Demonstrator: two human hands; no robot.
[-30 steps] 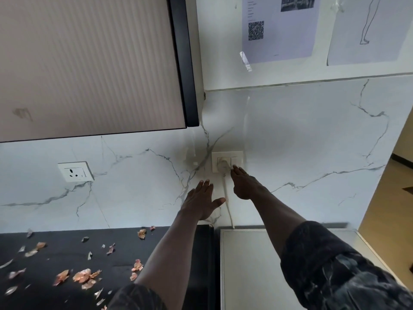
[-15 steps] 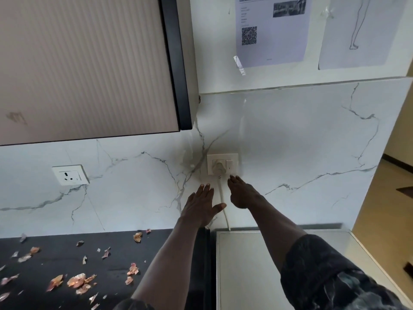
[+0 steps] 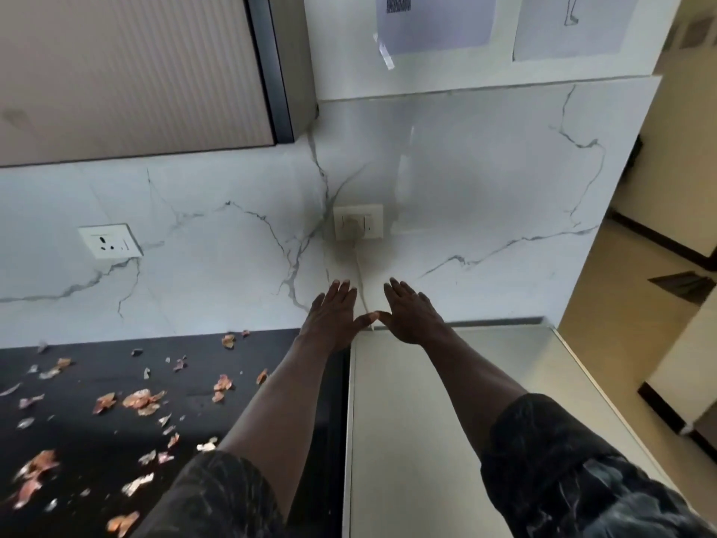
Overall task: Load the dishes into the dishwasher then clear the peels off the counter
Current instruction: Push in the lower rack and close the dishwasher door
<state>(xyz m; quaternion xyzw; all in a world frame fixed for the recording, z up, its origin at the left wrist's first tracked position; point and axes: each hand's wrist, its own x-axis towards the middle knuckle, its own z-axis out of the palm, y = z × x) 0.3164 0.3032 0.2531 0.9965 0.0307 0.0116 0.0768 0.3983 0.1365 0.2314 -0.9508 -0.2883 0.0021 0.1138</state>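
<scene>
Several orange and pale onion peels (image 3: 141,399) lie scattered over the black counter (image 3: 97,440) at the lower left. My left hand (image 3: 334,318) and my right hand (image 3: 412,314) are stretched out flat, fingers apart, side by side in front of the marble wall, thumbs almost touching. Both hold nothing. They hover below a white socket (image 3: 359,222) with a plug in it; its white cable (image 3: 359,267) runs down between my hands. The grey top of the appliance (image 3: 446,421) lies under my right arm. No dishes are in view.
A ribbed wall cabinet (image 3: 128,67) hangs at the upper left. A second socket (image 3: 109,240) sits on the marble backsplash at the left. Papers (image 3: 434,23) are taped above. A doorway with beige floor (image 3: 636,304) opens at the right.
My right hand has come down off the socket switch, and both hands have dropped lower, now level with each other. The view has tilted downward, showing more peels.
</scene>
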